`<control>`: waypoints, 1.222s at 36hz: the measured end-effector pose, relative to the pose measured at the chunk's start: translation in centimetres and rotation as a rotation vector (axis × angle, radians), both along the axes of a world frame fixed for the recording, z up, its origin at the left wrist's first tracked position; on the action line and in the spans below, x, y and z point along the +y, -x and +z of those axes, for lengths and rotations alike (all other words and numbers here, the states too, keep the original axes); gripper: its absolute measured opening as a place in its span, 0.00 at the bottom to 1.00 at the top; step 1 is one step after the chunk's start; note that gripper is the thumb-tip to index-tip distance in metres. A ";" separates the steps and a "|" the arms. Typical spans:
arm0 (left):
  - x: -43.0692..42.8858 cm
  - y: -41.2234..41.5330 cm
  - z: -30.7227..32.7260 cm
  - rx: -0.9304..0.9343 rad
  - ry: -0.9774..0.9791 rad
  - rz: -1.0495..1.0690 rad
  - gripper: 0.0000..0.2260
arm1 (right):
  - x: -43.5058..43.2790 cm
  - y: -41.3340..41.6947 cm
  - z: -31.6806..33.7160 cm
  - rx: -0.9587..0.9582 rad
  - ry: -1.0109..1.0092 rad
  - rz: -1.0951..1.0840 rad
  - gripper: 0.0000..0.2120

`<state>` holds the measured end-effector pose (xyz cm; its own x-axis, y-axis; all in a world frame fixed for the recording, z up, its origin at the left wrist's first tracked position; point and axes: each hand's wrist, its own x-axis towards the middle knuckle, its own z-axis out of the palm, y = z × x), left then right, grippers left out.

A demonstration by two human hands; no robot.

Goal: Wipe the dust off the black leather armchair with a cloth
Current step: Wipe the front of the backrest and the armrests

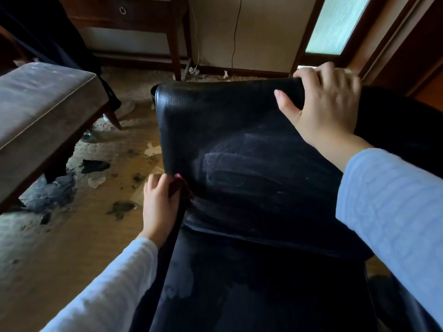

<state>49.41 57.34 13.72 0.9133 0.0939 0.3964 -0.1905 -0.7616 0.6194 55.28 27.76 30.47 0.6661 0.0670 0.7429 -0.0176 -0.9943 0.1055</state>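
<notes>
The black leather armchair (239,144) fills the middle of the head view, its backrest streaked with grey dust and wipe marks. My right hand (328,104) grips the top right edge of the backrest, fingers curled over it and thumb on the front face. My left hand (159,202) is at the lower left side of the backrest, where it meets the seat, and holds a dark reddish cloth (179,188) bunched against the leather. Most of the cloth is hidden under my fingers.
A grey upholstered bench (43,104) with wooden legs stands at the left. The floor (103,168) between it and the chair is littered with paper scraps and dark debris. A wooden table (134,17) and a hanging cable (236,32) are by the far wall.
</notes>
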 end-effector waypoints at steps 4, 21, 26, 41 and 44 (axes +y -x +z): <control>0.3 -3.8 6.6 -0.212 0.070 0.052 0.05 | -0.1 0.2 0.0 0.016 0.003 -0.005 0.30; -2.1 -1.2 0.3 -0.351 -0.325 -0.130 0.02 | 0.0 0.1 0.2 0.042 -0.002 -0.013 0.30; -0.1 0.2 -2.2 -0.109 -0.473 -0.248 0.07 | 0.1 0.5 0.6 0.085 -0.005 -0.018 0.31; -4.0 -4.0 11.2 -0.408 -0.235 -0.144 0.10 | 0.3 0.8 1.0 0.153 -0.033 -0.012 0.33; -3.9 -2.4 5.7 -0.282 -0.367 -0.233 0.11 | 0.2 0.6 0.7 0.135 -0.030 -0.011 0.32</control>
